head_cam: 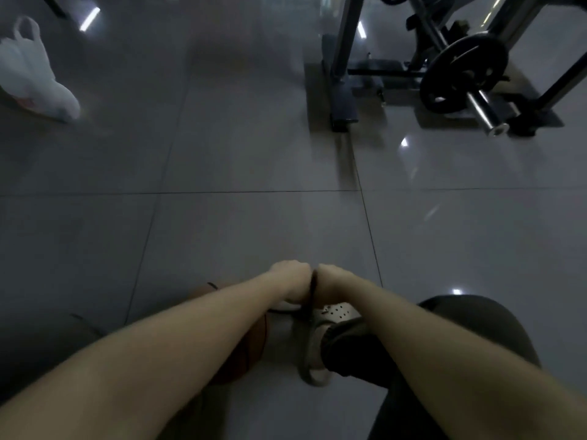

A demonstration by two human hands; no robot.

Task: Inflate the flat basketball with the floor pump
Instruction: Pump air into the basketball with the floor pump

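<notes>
Two hands pressed together, left hand [290, 282] and right hand [334, 280] gripping the pump handle [313, 285]; basketball [251, 352] under the left forearm

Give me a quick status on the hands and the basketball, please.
Left hand and right hand side by side, fists gripping the black pump handle. Brown-orange basketball on grey tiled floor under left forearm, mostly hidden. Nothing visibly in the way.

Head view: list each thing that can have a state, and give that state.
Left hand: fist gripping the handle.
Right hand: fist gripping the handle.
Handle: held between both hands, mostly hidden.
Basketball: on the floor, partly hidden; fullness unclear.
Bag: slumped on the floor.
Plate: mounted on its bar.
</notes>
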